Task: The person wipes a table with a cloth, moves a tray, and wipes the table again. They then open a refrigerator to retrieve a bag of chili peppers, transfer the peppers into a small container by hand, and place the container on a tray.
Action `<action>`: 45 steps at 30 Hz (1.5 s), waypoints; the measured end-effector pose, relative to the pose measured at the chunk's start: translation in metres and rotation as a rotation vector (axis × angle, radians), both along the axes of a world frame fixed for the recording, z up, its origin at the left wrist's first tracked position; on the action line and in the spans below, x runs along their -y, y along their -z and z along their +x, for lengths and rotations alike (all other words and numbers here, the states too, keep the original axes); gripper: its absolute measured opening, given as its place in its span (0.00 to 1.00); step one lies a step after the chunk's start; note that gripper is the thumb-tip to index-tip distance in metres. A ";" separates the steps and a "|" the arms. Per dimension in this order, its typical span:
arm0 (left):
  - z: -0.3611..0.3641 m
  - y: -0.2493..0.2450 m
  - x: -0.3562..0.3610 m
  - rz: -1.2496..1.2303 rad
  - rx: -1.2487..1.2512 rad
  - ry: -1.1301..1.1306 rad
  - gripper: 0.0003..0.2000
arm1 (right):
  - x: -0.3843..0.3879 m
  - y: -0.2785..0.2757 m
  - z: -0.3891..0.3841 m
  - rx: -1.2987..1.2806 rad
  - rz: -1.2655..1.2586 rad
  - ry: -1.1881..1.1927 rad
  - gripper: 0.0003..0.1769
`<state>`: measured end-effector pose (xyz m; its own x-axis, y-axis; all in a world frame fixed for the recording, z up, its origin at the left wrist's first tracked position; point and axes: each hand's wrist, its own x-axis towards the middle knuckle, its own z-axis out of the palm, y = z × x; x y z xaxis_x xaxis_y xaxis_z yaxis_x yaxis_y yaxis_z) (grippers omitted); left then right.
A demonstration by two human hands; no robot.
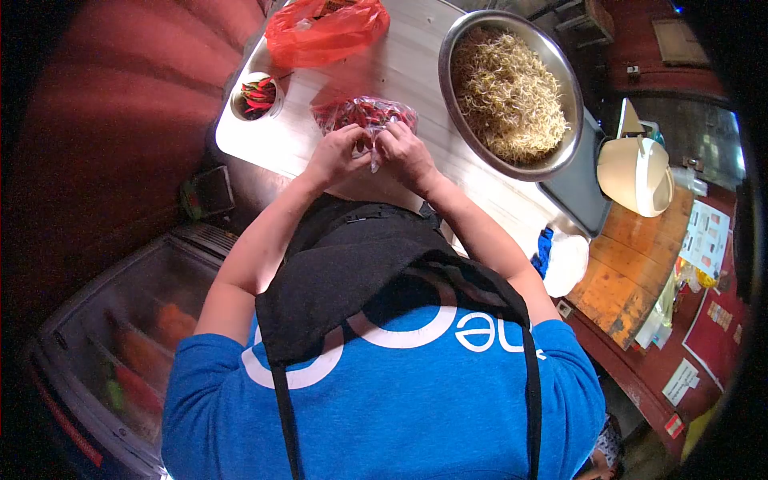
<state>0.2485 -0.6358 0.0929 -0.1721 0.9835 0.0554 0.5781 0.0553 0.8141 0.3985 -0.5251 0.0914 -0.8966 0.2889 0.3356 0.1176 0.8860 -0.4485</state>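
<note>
A clear plastic bag (368, 112) filled with red chillies lies on the white table in front of me. My left hand (340, 152) pinches the gathered near end of the bag on its left side. On the right side of the same end, close beside it, my right hand (402, 154) grips the plastic with bent fingers. A twisted tail of clear plastic hangs between the two hands.
A white cup (276, 102) of red chillies stands at the table's left edge. Beyond the bag lies a red plastic bag (328, 36). A large metal bowl (450, 88) of bean sprouts is at right, near a grey tray (578, 196) and a cream-coloured container (628, 172).
</note>
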 end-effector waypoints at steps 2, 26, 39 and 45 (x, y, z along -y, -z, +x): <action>-0.001 0.007 0.002 0.018 0.056 -0.002 0.09 | 0.003 0.000 0.001 0.005 -0.017 0.010 0.07; 0.006 0.019 0.014 0.020 0.134 -0.009 0.09 | -0.001 0.006 0.013 0.033 0.020 -0.123 0.07; 0.004 0.021 0.024 -0.049 0.211 -0.095 0.09 | 0.014 0.024 0.001 0.004 0.001 -0.046 0.07; 0.007 0.020 0.021 -0.122 0.327 -0.238 0.07 | 0.020 0.019 0.001 -0.044 -0.031 0.078 0.08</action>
